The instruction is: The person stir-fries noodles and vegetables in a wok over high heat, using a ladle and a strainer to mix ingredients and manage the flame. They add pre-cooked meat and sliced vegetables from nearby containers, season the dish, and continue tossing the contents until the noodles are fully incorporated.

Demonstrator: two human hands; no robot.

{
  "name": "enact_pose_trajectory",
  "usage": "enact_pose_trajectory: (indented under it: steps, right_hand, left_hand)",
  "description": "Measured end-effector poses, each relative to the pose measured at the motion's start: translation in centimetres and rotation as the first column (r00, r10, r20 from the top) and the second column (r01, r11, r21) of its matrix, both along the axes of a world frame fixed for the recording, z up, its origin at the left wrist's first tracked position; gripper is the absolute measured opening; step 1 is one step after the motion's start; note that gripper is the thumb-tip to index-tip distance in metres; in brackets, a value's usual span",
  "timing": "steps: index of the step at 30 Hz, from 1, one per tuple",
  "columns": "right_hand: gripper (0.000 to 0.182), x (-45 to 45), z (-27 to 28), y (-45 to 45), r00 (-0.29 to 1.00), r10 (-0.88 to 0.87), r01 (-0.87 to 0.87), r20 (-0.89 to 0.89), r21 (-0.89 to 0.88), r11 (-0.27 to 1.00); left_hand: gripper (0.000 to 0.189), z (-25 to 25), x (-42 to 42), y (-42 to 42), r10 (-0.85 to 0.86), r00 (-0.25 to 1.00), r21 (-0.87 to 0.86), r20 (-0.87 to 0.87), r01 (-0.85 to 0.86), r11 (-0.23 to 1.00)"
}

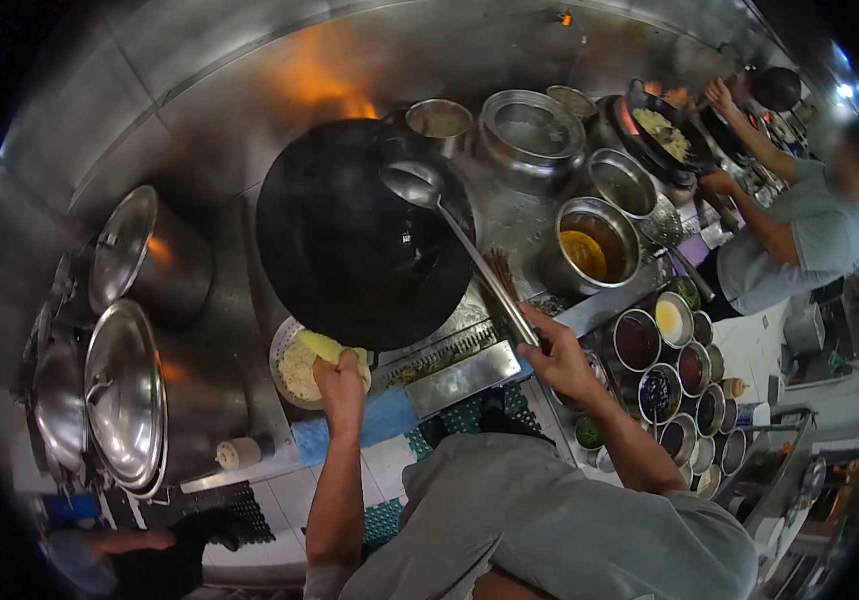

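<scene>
My left hand [341, 381] grips a yellow-green cloth [322, 346] near the wok's lower rim, over a perforated bowl [284, 346] that holds pale food. A large black wok [354, 255] sits on the burner, with an orange flame behind it. My right hand [560, 358] is closed around the handle of a long metal ladle [474, 255]. The ladle's bowl is over the wok's upper right part. The wok's inside looks dark and shiny; I cannot tell what is in it.
Lidded steel pots [125, 397] stand at left. Right of the wok are a wide steel pot [532, 131] and a pot of orange-brown liquid [598, 247]. Several seasoning containers [637, 340] stand at lower right. A co-worker [789, 232] handles another wok [666, 124]; another person's arm [129, 541] shows at lower left.
</scene>
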State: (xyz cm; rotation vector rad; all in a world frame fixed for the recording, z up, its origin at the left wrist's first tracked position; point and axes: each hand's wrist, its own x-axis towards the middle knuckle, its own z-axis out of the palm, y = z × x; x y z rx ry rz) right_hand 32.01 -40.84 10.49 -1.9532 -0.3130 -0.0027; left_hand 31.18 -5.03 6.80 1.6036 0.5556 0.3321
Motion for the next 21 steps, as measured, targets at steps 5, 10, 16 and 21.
enact_pose_trajectory:
  steps: [5,10,16,21]
  right_hand:
    - [0.065,-4.6,7.1,-2.0,0.885,-0.196,0.303,-0.422,0.202,0.931]
    - [0.063,-8.5,8.7,-7.1,0.793,-0.494,0.527,-0.356,-0.005,0.85]
    - [0.058,-10.1,7.7,-10.1,0.699,-0.544,0.629,-0.465,0.037,0.776]
    - [0.051,-10.6,6.1,-10.5,0.726,-0.503,0.599,-0.469,0.071,0.798]
  left_hand:
    - [0.019,-1.8,2.4,-1.9,-0.034,0.969,-0.532,-0.244,-0.104,0.84]
    - [0.02,-3.5,5.9,-3.9,-0.113,0.991,-0.673,-0.072,0.036,0.739]
    - [0.02,-5.9,10.8,-5.4,-0.106,0.992,-0.719,-0.062,0.03,0.694]
    - [0.024,-6.9,11.0,-5.5,-0.125,0.991,-0.727,-0.043,0.055,0.684]
